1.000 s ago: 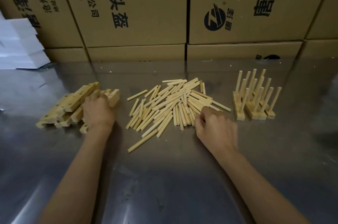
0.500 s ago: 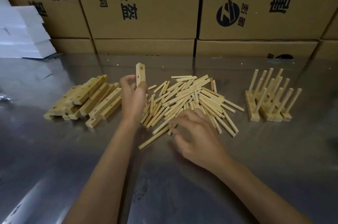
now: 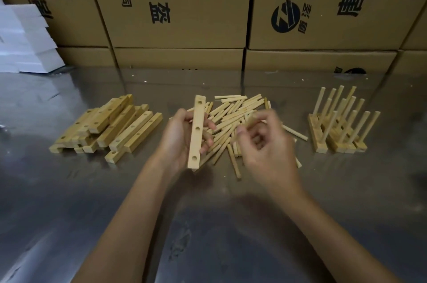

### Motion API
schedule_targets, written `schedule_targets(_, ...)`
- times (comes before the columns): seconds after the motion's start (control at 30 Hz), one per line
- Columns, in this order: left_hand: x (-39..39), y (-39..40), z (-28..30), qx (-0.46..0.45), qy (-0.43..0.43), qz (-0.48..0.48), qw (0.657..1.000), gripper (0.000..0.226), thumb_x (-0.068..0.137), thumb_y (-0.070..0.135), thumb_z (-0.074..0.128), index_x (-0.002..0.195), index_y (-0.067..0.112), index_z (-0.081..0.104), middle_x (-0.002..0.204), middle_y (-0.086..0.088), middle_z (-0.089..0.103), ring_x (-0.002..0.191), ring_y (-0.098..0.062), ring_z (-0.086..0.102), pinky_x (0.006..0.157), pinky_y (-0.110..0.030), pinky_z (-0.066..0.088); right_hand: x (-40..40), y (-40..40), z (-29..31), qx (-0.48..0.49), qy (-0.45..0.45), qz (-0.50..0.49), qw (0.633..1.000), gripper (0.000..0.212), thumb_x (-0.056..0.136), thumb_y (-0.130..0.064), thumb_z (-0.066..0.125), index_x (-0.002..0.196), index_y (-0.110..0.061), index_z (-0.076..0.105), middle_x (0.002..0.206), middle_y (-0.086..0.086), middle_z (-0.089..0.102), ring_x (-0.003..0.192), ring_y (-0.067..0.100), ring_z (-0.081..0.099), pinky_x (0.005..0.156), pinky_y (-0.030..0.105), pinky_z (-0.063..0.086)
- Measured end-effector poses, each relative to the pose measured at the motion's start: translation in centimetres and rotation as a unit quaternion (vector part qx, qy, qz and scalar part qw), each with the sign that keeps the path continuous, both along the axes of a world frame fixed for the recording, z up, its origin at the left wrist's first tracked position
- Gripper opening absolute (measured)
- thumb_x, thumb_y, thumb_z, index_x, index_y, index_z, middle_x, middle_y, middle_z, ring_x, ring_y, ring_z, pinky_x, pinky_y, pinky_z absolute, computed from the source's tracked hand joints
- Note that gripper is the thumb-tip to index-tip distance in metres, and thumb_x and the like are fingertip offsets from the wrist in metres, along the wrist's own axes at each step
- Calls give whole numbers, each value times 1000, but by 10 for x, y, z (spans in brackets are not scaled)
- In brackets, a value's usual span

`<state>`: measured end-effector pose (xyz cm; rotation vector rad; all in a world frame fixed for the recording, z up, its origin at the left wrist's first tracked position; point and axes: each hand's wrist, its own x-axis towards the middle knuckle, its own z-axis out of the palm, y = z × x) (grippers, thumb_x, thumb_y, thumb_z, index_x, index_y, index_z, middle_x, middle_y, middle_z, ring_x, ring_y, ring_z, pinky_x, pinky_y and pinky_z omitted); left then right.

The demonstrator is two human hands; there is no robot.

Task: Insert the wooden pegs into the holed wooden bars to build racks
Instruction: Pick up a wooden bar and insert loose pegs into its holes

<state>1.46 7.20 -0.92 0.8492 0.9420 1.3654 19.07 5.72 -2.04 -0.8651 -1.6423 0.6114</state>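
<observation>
Holed bar [image 3: 197,131] pale wood, left grip [image 3: 179,137] clamped round it, right grip [image 3: 265,144] curled, blurred, contents unclear

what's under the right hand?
Loose pegs from the pile lie on the metal table below the right hand. It is blurred; it seems to pinch a peg. Pegs directly beneath are hidden.

Beyond the left hand [image 3: 179,137], a cardboard box [image 3: 175,3] is showing black print "头盔"; the box beyond the right hand [image 3: 265,144] is bearing a round logo [image 3: 285,17].

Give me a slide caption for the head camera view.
Left hand holds a holed bar; right hand brings pegs toward it.
</observation>
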Motion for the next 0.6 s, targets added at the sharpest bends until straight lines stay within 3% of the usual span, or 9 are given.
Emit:
schedule_targets(0.07,10,-1,-4,-2,28,-38,999,32,98,18,28,118,7,51,73,-9,60,45,-19,47,37,-22,33,15,5,8,-53,74,-8,996,15,88,-8,60,89,-15,46,70,16,65,59,32,61,50,41,51)
schedule_targets(0.13,18,-1,-8,-4,67,-57,996,40,98,16,30,127,25,56,74,-8,61,47,-20,49,39,-24,39,23,9,10,-94,97,3,991,16,87,2,57,91,-10,48,71,14,68,53,20,60,47,27,48)
schedule_targets(0.23,26,1,-13,20,103,-72,992,42,99,20,34,123,39,63,79,-6,62,55,-21,56,44,-29,49,28,15,8,-103,29,9,994,28,89,3,56,104,-19,62,76,8,69,52,-1,53,48,14,41)
schedule_targets(0.3,29,0,-14,31,102,-69,992,34,99,29,42,115,42,69,78,-4,62,55,-19,57,43,-29,49,29,18,4,-84,-12,-4,996,28,89,0,59,104,-21,69,75,-4,68,54,1,54,49,13,40)
schedule_targets(0.4,31,1,-16,37,120,-45,991,27,98,36,54,121,38,68,81,-4,61,50,-17,52,38,-25,40,28,19,0,-43,-36,-44,997,18,88,-8,66,97,-23,72,70,-12,65,60,6,59,52,15,43)
schedule_targets(0.5,30,2,-18,59,142,-51,987,32,100,35,54,130,30,63,89,-6,60,49,-15,46,37,-22,34,28,20,-2,-13,-37,-43,998,15,89,-10,68,98,-21,72,74,-18,65,61,4,58,55,11,40)
schedule_targets(0.6,28,0,-18,77,156,-68,982,31,100,36,53,129,29,64,90,-8,61,49,-14,45,38,-21,34,27,21,-4,-1,-42,-35,998,17,90,-10,66,102,-20,72,81,-19,66,66,8,60,57,18,45)
